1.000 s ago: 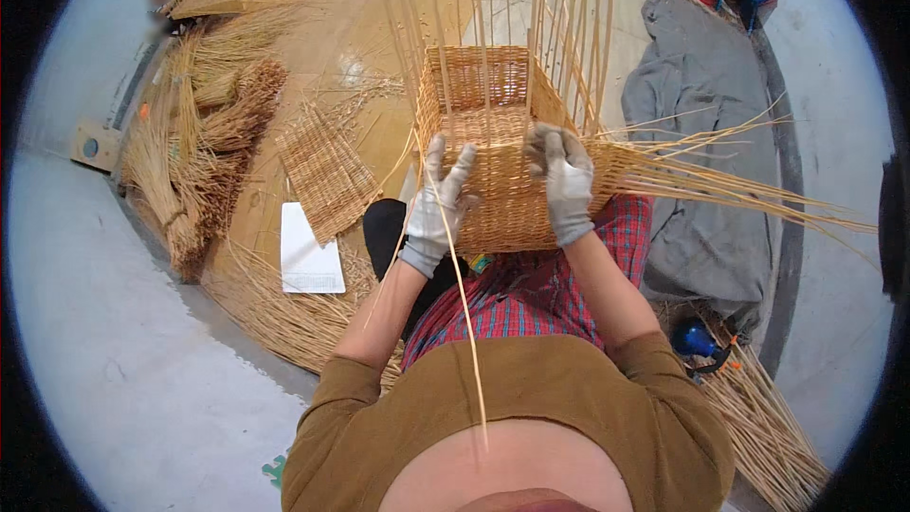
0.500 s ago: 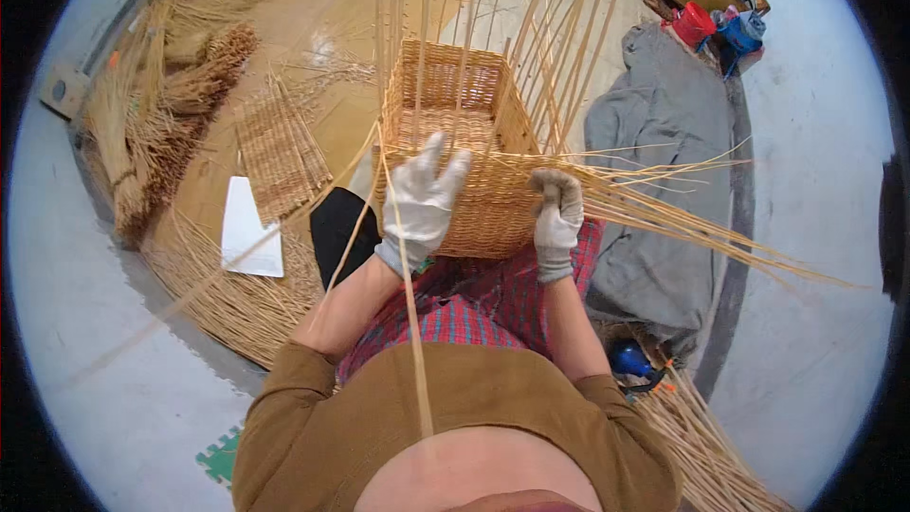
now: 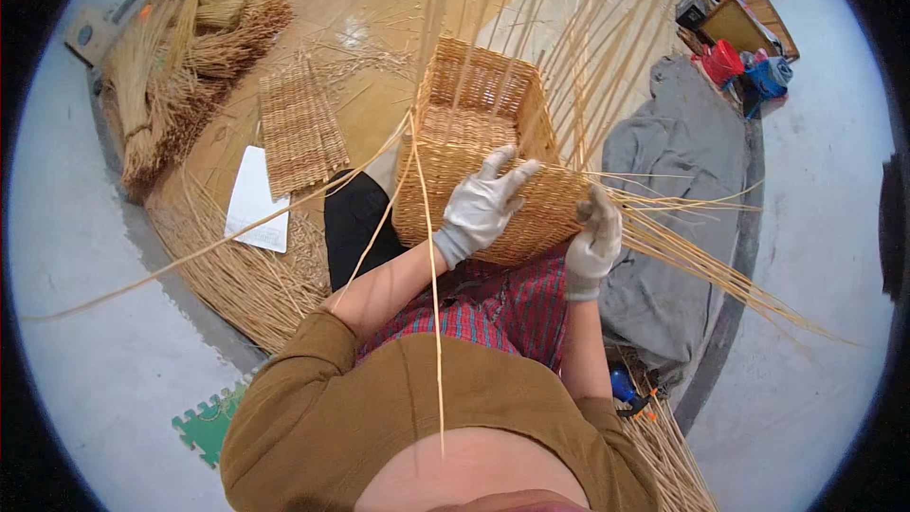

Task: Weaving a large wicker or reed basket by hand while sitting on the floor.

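Note:
A rectangular wicker basket (image 3: 417, 194) rests on my lap, tilted so its woven inside shows. Long upright stakes (image 3: 569, 85) rise from its far and right sides, and loose weavers (image 3: 434, 275) hang from its left corner toward me. In a pale work glove, my left hand (image 3: 482, 209) lies with fingers spread against the near wall, fingertips at the rim. Gloved too, my right hand (image 3: 595, 237) is bent round the basket's near right corner. A bundle of thin rods (image 3: 701, 261) sticks out to the right beside it; the fingers partly hide what they grip.
On the left lie a flat woven panel (image 3: 301, 128), a white sheet (image 3: 258, 204), bundles of straw-like stalks (image 3: 190, 85) and many rods (image 3: 237, 275). A grey cloth (image 3: 664, 161) lies right, with a red container (image 3: 722, 62) beyond. A green foam mat piece (image 3: 209, 427) is lower left.
My left hand has slid right along the near rim, fingers still spread. The right hand stays at the corner. The whole view has shifted, and a long weaver at left now shows sharply.

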`<act>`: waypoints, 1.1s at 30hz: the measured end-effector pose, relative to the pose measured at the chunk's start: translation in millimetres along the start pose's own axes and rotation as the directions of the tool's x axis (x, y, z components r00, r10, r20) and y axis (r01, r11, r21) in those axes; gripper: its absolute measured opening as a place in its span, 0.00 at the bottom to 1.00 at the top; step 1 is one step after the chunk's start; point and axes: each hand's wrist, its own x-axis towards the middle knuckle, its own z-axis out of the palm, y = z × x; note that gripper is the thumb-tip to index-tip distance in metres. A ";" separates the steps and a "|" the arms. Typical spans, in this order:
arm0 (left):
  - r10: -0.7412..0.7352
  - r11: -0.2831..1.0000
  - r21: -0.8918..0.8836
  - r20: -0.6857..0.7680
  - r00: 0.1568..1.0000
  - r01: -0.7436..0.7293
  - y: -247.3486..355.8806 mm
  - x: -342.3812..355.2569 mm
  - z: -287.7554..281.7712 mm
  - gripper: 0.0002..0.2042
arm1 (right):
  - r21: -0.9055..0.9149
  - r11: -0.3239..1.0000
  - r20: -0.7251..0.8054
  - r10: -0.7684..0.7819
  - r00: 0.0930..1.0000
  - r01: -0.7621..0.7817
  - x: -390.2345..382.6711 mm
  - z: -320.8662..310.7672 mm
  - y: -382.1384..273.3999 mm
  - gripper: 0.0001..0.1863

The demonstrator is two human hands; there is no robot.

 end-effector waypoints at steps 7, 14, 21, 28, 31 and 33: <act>-0.559 0.727 -0.679 -0.496 0.664 0.104 -80.5 -36.4 -13.0 0.13 | 0.289 0.882 0.348 -0.458 0.818 0.372 -39.4 72.5 -87.1 0.15; -0.569 0.459 -0.879 -0.182 0.802 0.126 -117.7 -21.7 -13.3 0.19 | 0.309 0.895 0.363 -0.425 0.829 0.323 -19.2 138.8 -151.4 0.30; -0.463 -0.056 -0.998 0.063 0.884 0.041 -128.3 -24.8 -36.4 0.20 | 0.402 0.837 0.421 -0.530 0.736 0.372 -6.7 165.0 -157.2 0.21; -0.425 -0.155 -0.981 0.171 0.889 0.114 -138.9 -23.3 -48.6 0.13 | 0.331 0.859 0.409 -0.505 0.760 0.392 1.0 151.0 -157.7 0.13; -0.292 0.540 -0.820 0.029 0.956 0.190 -146.4 -19.9 -60.7 0.12 | 0.270 0.825 0.480 -0.562 0.673 0.496 -18.0 133.0 -138.8 0.12; -0.221 0.525 -0.803 0.191 0.956 0.282 -164.1 -11.9 -78.9 0.13 | 0.274 0.789 0.360 -0.614 0.703 0.549 -26.1 123.0 -118.8 0.12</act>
